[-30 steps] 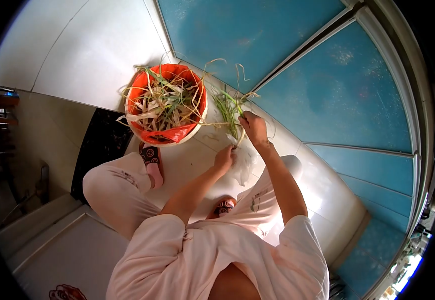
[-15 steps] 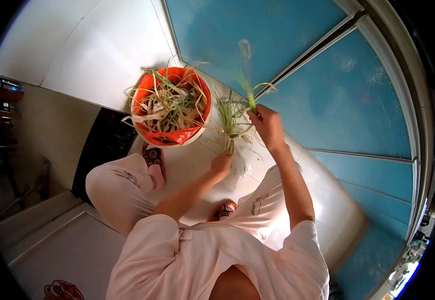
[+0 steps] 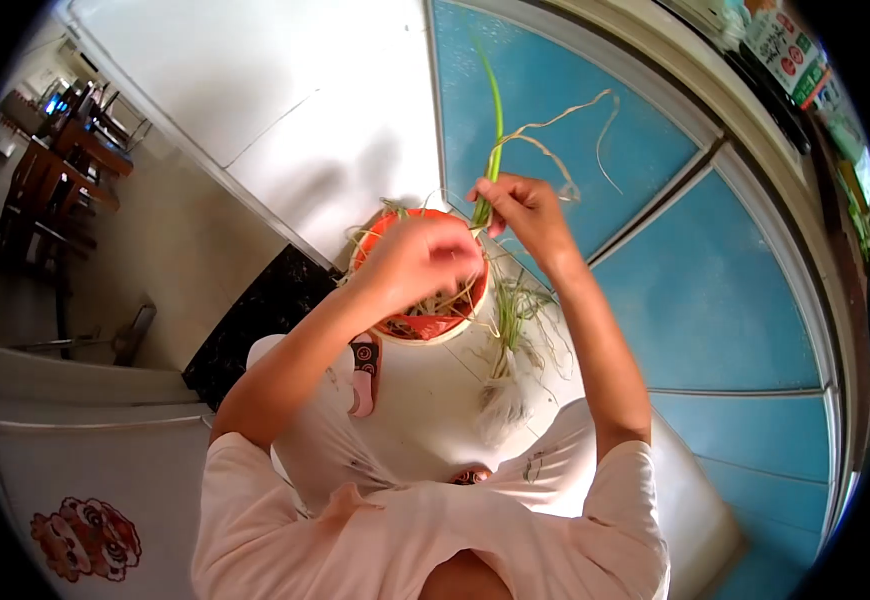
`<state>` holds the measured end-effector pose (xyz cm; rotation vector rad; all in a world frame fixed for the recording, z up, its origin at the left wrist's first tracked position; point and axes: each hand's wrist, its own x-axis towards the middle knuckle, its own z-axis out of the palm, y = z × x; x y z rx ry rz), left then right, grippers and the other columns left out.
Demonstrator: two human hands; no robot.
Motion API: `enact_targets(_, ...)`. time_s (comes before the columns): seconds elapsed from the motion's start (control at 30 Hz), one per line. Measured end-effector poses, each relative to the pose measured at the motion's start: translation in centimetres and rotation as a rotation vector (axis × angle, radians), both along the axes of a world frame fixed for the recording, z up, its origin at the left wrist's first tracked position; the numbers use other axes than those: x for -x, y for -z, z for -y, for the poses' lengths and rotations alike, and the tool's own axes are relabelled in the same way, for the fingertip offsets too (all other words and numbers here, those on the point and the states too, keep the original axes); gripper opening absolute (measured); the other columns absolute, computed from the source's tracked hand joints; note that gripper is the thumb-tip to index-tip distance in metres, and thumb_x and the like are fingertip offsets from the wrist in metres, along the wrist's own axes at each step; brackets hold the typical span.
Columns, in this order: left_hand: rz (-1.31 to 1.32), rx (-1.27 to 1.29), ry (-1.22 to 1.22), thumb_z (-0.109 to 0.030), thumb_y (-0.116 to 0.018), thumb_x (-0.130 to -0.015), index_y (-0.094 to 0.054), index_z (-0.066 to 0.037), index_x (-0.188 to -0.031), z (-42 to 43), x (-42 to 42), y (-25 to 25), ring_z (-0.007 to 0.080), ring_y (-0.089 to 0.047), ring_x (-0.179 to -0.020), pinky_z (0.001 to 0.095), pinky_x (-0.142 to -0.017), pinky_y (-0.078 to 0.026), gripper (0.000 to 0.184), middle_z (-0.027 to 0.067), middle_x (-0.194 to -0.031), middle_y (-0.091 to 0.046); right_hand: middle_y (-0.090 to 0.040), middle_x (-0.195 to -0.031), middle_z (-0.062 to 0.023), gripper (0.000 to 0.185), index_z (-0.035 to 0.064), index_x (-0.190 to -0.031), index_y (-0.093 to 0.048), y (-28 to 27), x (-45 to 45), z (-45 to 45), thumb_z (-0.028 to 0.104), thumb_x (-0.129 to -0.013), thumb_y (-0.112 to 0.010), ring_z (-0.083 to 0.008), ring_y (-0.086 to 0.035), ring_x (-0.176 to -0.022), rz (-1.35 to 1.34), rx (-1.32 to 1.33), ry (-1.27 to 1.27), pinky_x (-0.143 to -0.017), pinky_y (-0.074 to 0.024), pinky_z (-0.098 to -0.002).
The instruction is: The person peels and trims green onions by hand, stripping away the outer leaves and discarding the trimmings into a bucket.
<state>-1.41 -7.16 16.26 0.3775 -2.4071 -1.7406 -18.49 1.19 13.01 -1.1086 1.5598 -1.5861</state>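
Note:
Over the bin my right hand [image 3: 525, 212] pinches a green scallion [image 3: 496, 150] whose leaf points up, with a dry, curling strand trailing to the right. Close to its lower end is my left hand [image 3: 425, 262], blurred, with curled fingers; what it holds, if anything, cannot be made out. Partly hidden below it stands a round bin [image 3: 425, 328] lined with a red bag and filled with dry leaves and peelings. A bunch of scallions [image 3: 511, 312] lies on the floor to the right of the bin, beside a clear plastic bag [image 3: 503, 405].
Blue cabinet doors [image 3: 705, 270] line the right side. A white panel [image 3: 255, 90] rises behind the bin. Wooden chairs [image 3: 50, 200] stand far left, and a white surface with a red sticker [image 3: 87, 540] is at lower left. A cluttered counter [image 3: 805, 90] edges the upper right.
My right hand has lifted the scallion up and toward the bin. My left hand has left the bunch on the floor and risen over the bin. The view has shifted, showing more counter and chairs.

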Motion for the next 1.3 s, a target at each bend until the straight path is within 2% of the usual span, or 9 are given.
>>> enact_targets(0.07,-0.131,0.297,-0.250,-0.003,-0.064,-0.082,-0.060,-0.001,-0.090,2.6,0.8,2.3,0.0066,-0.055,-0.064,0.0213,-0.058,-0.046,0.010,0.0022,-0.079,-0.063,-0.059,-0.062,-0.0011,0.026,-0.0001,-0.084,-0.066,2.1,-0.4,2.4,0.024,-0.090,-0.059,-0.0054,-0.052,-0.049,-0.003,-0.016,0.017,-0.047,-0.0431,-0.0196)
enact_targets(0.13,-0.129,0.246,-0.313,-0.003,-0.065,-0.080,-0.060,0.001,-0.091,5.1,2.0,6.8,0.0077,-0.057,-0.066,0.0216,-0.060,-0.047,0.013,0.0033,-0.079,-0.062,-0.060,-0.063,-0.0010,0.024,-0.0004,-0.085,-0.066,3.8,-0.9,3.9,0.022,-0.090,-0.060,-0.0048,-0.051,-0.049,0.015,-0.004,0.032,-0.047,-0.0426,-0.0196)
enact_targets(0.23,-0.082,-0.183,-0.256,-0.003,-0.065,-0.081,-0.060,0.002,-0.090,6.5,2.3,9.3,0.0093,-0.059,-0.069,0.0220,-0.063,-0.048,0.012,0.0044,-0.079,-0.062,-0.059,-0.063,-0.0004,0.022,0.0003,-0.087,-0.066,5.6,-1.4,5.1,0.022,-0.089,-0.060,-0.0043,-0.050,-0.050,0.001,-0.004,0.037,-0.047,-0.0417,-0.0195)
enact_targets(0.43,-0.067,-0.371,-0.274,-0.005,-0.060,-0.086,-0.060,0.002,-0.090,7.8,2.7,11.1,0.0112,-0.062,-0.072,0.0229,-0.067,-0.051,0.008,0.0054,-0.081,-0.063,-0.060,-0.069,0.0002,0.020,0.0003,-0.091,-0.066,7.7,-0.9,4.9,0.020,-0.089,-0.061,-0.0040,-0.052,-0.056,0.103,-0.016,0.016,-0.052,-0.0423,-0.0179)
enact_targets(0.73,-0.052,-0.506,-0.278,-0.005,-0.060,-0.085,-0.058,0.001,-0.092,8.0,3.3,13.2,0.0108,-0.062,-0.070,0.0213,-0.062,-0.049,0.009,0.0053,-0.078,-0.063,-0.060,-0.080,-0.0010,0.008,-0.0023,-0.092,-0.063,11.7,-2.2,5.2,0.003,-0.087,-0.060,-0.0064,-0.052,-0.062,0.246,0.126,0.128,-0.058,-0.0444,-0.0196)
enact_targets(0.93,0.026,-0.505,-0.442,-0.007,-0.059,-0.087,-0.057,-0.003,-0.089,8.7,2.9,13.0,0.0108,-0.061,-0.067,0.0199,-0.053,-0.041,0.005,0.0041,-0.078,-0.062,-0.057,-0.077,-0.0056,0.001,-0.0019,-0.085,-0.060,11.6,-4.5,4.1,-0.002,-0.084,-0.059,-0.0110,-0.054,-0.064,-0.159,0.091,0.335,-0.059,-0.0438,-0.0234)
enact_targets(1.07,-0.056,-0.544,-0.500,-0.004,-0.056,-0.087,-0.057,-0.003,-0.089,9.1,3.0,14.9,0.0115,-0.061,-0.063,0.0213,-0.052,-0.040,0.003,0.0045,-0.078,-0.062,-0.056,-0.083,-0.0094,0.008,-0.0007,-0.084,-0.057,13.3,-5.6,3.9,-0.005,-0.078,-0.062,-0.0180,-0.056,-0.065,-0.570,0.289,0.291,-0.060,-0.0449,-0.0260)
enact_targets(1.1,-0.065,-0.549,-0.534,-0.004,-0.056,-0.086,-0.057,-0.003,-0.089,9.0,3.1,15.0,0.0116,-0.061,-0.063,0.0214,-0.052,-0.040,0.003,0.0047,-0.078,-0.062,-0.056,-0.084,-0.0117,0.014,0.0007,-0.085,-0.057,13.1,-6.2,3.2,-0.006,-0.075,-0.063,-0.0242,-0.058,-0.070,-0.564,0.199,0.271,-0.063,-0.0463,-0.0282)
enact_targets(1.3,0.012,-0.419,-0.545,-0.003,-0.058,-0.085,-0.057,-0.002,-0.091,9.2,2.6,14.4,0.0116,-0.061,-0.062,0.0210,-0.052,-0.039,0.006,0.0054,-0.078,-0.063,-0.057,-0.084,-0.0111,0.017,0.0010,-0.091,-0.060,15.9,-5.9,1.5,-0.006,-0.076,-0.062,-0.0265,-0.059,-0.073,-0.720,0.136,0.182,-0.064,-0.0474,-0.0284)
